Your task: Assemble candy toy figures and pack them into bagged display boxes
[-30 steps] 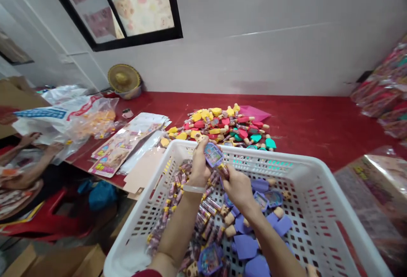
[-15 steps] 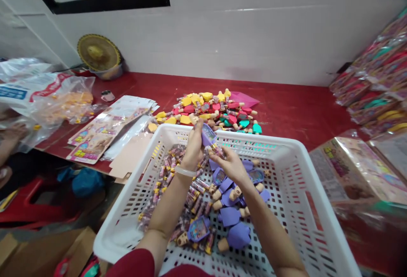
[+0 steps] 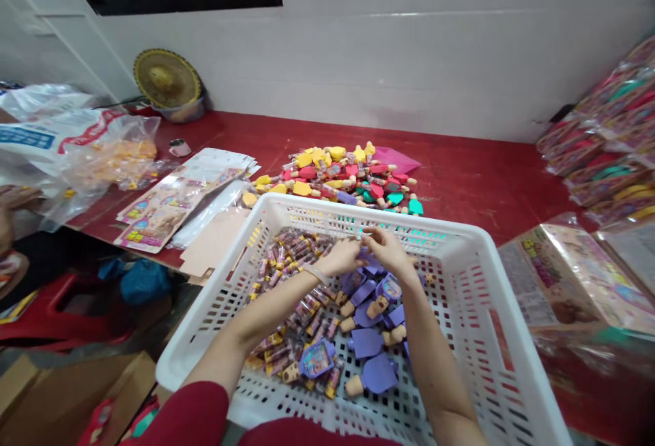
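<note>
My left hand [image 3: 344, 256] and my right hand [image 3: 387, 255] meet fingertip to fingertip over the far part of a white plastic basket [image 3: 484, 248]. Fingers of both hands are bent inward, and purple shows just beneath them. What my left fingers close on is hidden. My right fingers curl at a purple ice-pop-shaped toy [image 3: 372, 260], partly covered by the hand. Below lie several more purple ice-pop toys [image 3: 379, 372] with tan sticks. Small clear tubes with yellow ends [image 3: 312, 309] fill the basket's left side. One ice-pop toy [image 3: 316, 359], its pictured face up, rests on the tubes.
Beyond the basket, a heap of yellow, red and green ice-pop toys [image 3: 338, 170] lies on the red table [image 3: 471, 173]. Printed cards [image 3: 158, 217] and plastic bags [image 3: 66, 132] are at left, beside another person's hand [image 3: 15, 197]. Packed bags [image 3: 614, 132] rise at right.
The purple toy from my left hand now lies on the heap beyond the basket. My left hand has come back down and right, over the purple toys. The tube has left my right hand.
</note>
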A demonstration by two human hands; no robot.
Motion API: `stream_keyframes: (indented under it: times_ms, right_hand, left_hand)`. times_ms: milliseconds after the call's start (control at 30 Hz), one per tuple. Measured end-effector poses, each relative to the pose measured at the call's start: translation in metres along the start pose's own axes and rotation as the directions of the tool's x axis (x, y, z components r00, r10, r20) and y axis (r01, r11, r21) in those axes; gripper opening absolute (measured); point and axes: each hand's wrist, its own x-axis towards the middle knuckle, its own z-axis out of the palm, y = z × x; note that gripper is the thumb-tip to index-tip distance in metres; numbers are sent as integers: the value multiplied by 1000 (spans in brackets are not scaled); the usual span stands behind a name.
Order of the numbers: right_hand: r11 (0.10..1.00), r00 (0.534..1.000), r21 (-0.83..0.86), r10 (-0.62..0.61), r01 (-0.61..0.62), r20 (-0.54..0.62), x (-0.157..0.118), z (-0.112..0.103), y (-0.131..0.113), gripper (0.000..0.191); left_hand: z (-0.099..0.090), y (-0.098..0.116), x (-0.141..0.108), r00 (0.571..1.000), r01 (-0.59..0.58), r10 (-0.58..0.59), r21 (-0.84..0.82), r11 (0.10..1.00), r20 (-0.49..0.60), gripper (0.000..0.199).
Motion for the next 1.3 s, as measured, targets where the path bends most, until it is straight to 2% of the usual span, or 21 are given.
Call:
stream_keyframes:
  times_ms: [67, 100, 167, 233, 300, 400, 433, 500, 600, 667, 733, 833, 933, 1067, 1167, 1300]
  right_hand:
    - [997, 998, -52, -52, 50, -30, 0, 2, 0, 39]
    - [993, 997, -93, -71, 67, -35, 0, 2, -1, 37]
    - [966, 996, -247, -88, 80, -23, -1, 4, -5, 34]
    - [879, 996, -469, -78, 83, 31, -1, 11, -7, 33]
    - [769, 993, -631, -50, 105, 104, 0, 27, -6, 33]
    - [680, 980, -716, -15, 157, 200, 4, 66, 2, 29]
    - [651, 975, -738, -9, 175, 224, 5, 79, 6, 29]
    - [593, 966, -777, -4, 210, 258, 7, 100, 14, 32]
    - [540, 956, -801, -21, 258, 293, 8, 107, 23, 36]
    - [523, 954, -808, -37, 272, 297, 6, 98, 22, 34]
    - [608, 952, -739, -103, 290, 289, -1, 82, 15, 30]
    - [821, 932, -450, -262, 351, 249, -18, 57, -7, 24]
    - [886, 914, -263, -317, 381, 255, -37, 40, -34, 22]
    - [947, 906, -119, -243, 299, 346, -54, 31, -54, 24]
    - [944, 893, -171, -192, 281, 408, -59, 28, -57, 25]
    - [876, 884, -359, -145, 323, 444, -50, 25, -67, 26]
  left_hand:
    - [20, -6, -10, 999, -49, 48, 17, 999, 26, 34]
    - [23, -8, -15, 997, -68, 67, 34, 997, 34, 36]
    - [11, -7, -24, 997, -76, 73, 78, 994, 33, 39]
    - [-25, -4, -32, 998, -53, 49, 144, 988, 33, 42]
    - [-75, 1, -40, 1000, -10, 4, 210, 978, 29, 40]
    - [-143, 6, -50, 994, 107, -99, 273, 956, -44, 37]
    - [-158, 7, -53, 987, 157, -144, 251, 955, -72, 37]
    - [-174, 7, -58, 962, 271, -263, 144, 952, -77, 37]
    - [-174, 10, -61, 899, 435, -436, 19, 900, 49, 41]
    - [-170, 16, -63, 877, 468, -466, 5, 883, 120, 43]
    - [-168, 23, -66, 890, 429, -423, 2, 903, 171, 45]
    - [-165, 31, -73, 907, 369, -357, -11, 930, 222, 52]
    - [-160, 34, -81, 914, 346, -327, -42, 937, 240, 48]
    - [-152, 38, -90, 886, 227, -247, 97, 969, 392, 36]
    - [-148, 40, -93, 884, 151, -216, 183, 971, 415, 36]
    - [-147, 40, -93, 916, 189, -244, 192, 963, 319, 40]
